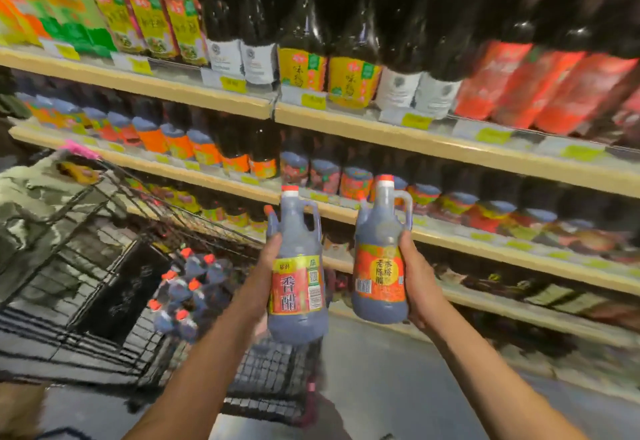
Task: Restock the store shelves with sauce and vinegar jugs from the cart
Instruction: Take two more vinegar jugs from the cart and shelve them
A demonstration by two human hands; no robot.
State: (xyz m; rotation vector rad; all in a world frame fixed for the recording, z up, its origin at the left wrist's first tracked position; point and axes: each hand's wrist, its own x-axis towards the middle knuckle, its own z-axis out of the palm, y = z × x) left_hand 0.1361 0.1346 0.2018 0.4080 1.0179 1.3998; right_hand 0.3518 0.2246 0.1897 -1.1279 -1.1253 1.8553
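Left grip clasps the left jug by its body, right grip the right jug — both held up before the shelf. Full, probably heavy, smooth plastic — the handle seems the safer hold.

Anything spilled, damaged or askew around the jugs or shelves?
Nothing stands out. The left jug in the left hand and the right jug in the right hand are capped, no leak showing. Cart jugs lie heaped; shelves too blurred to judge.
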